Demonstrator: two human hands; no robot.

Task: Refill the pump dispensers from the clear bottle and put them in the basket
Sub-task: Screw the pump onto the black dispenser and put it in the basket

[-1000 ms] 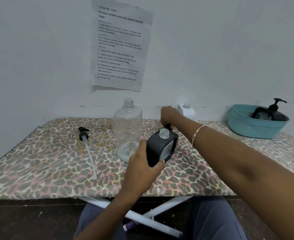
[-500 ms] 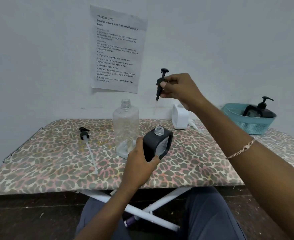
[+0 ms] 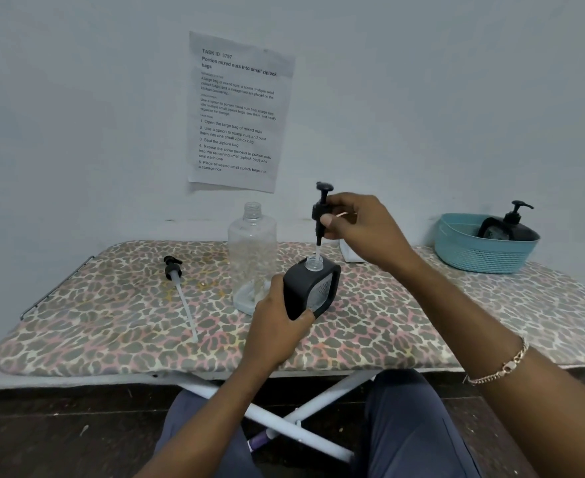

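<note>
Already stowed 1 black pump dispenser [image 3: 517, 232] in teal plastic basket [image 3: 474, 257]; gripping square black bottle [image 3: 301, 291] with left hand [image 3: 277, 329], pinching black pump [image 3: 320, 210] with right hand [image 3: 367, 229].

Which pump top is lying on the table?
The pump left of the clear bottle. The right hand holds a second pump over the dispenser; a third pump stands in the basket.

A white printed paper sheet [image 3: 239, 112] on the pale wall [image 3: 77, 115] is headed "TASK ID 3797" and "Portion mixed nuts into small ziplock bags". Among its numbered steps are "1 Open the large bag of mixed nuts", "3 Seal the ziplock bag" and "5 Place all sealed small ziplock bags into a storage box".
</note>
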